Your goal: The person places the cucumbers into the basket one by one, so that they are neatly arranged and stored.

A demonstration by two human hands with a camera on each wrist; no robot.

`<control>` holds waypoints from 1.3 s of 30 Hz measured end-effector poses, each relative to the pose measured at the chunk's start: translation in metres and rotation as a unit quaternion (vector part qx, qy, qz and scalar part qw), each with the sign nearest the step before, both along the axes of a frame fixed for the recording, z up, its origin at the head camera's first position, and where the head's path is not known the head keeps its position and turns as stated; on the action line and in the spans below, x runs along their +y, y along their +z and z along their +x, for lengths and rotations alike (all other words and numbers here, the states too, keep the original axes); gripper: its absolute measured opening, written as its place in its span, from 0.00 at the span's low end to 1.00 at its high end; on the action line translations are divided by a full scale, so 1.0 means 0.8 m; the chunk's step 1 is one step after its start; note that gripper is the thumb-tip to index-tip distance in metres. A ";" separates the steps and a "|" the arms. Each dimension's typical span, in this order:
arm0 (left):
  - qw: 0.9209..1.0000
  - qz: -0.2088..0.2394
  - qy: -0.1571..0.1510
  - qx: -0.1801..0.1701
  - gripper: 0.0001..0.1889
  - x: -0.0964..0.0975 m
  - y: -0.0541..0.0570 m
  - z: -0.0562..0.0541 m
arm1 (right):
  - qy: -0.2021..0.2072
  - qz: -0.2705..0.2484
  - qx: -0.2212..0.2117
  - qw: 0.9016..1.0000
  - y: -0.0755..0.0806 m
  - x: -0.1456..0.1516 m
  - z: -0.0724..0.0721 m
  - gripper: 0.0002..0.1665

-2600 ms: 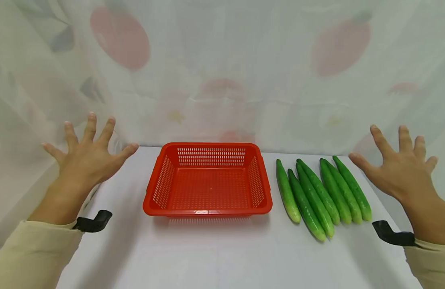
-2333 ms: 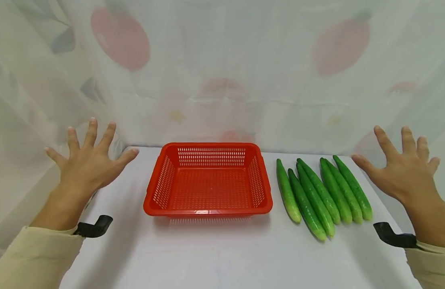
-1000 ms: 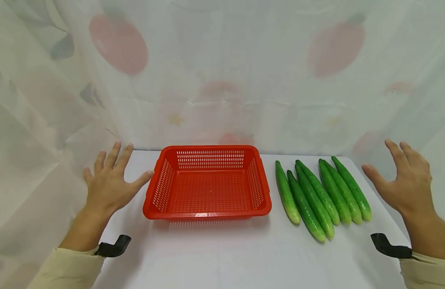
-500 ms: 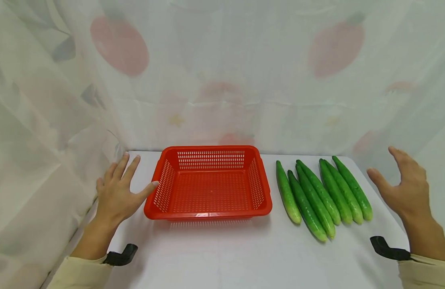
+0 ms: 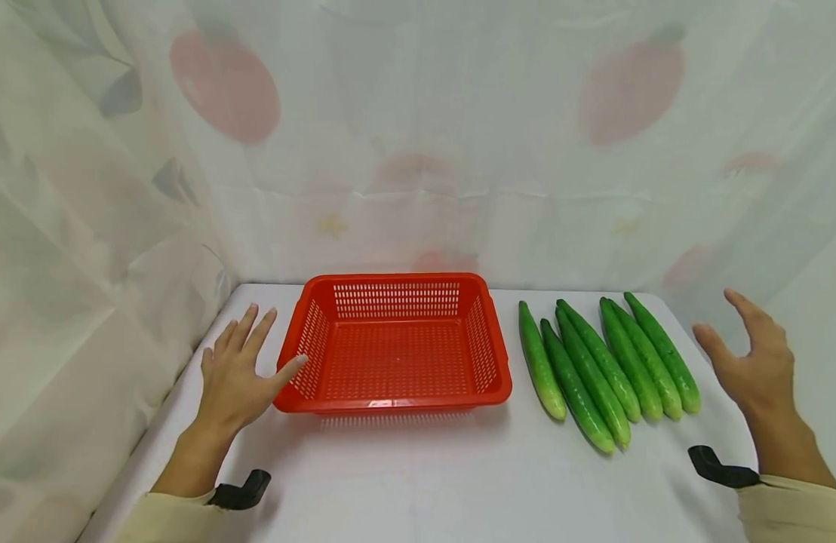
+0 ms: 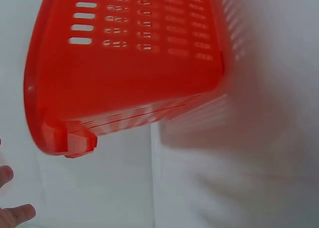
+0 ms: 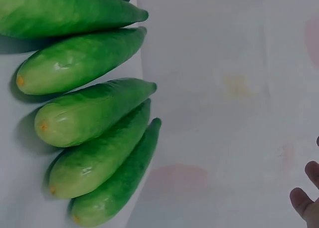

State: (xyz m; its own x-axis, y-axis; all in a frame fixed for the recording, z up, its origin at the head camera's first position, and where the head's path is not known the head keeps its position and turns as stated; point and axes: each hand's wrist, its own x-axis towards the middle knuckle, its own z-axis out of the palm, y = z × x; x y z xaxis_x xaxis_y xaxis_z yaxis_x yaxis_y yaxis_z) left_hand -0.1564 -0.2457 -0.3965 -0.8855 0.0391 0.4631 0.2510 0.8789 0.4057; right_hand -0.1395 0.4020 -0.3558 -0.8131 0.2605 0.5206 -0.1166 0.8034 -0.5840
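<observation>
Left hand [image 5: 238, 385], fingers spread, hangs just left of one red, rectangular, perforated plastic basket [image 5: 398, 362]. Right hand [image 5: 759, 373], thumb wide of its partly hidden fingers, hovers right of seven long green cucumbers [image 5: 612, 375], side by side on the white tabletop [image 5: 472, 483], right of the basket. Wrist views crop both hands to fingertips.

There are seven cucumbers [image 5: 592, 377], one basket [image 5: 391, 404], two hands [image 5: 236, 381] [image 5: 759, 371].
</observation>
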 end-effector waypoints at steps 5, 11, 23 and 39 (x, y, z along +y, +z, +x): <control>1.000 0.019 -0.015 0.006 0.44 0.003 -0.014 -0.001 | -0.013 -0.030 -0.028 0.999 -0.016 0.008 -0.002 0.38; 0.999 0.030 -0.019 -0.003 0.44 0.003 -0.029 -0.003 | -0.024 -0.056 -0.039 0.997 -0.038 0.018 -0.004 0.37; 0.998 0.046 -0.027 -0.019 0.43 0.004 -0.047 -0.003 | -0.027 -0.092 -0.067 0.993 -0.067 0.030 -0.006 0.36; 0.995 0.078 -0.058 -0.027 0.42 0.004 -0.062 -0.001 | -0.029 -0.159 -0.122 0.979 -0.104 0.042 -0.009 0.37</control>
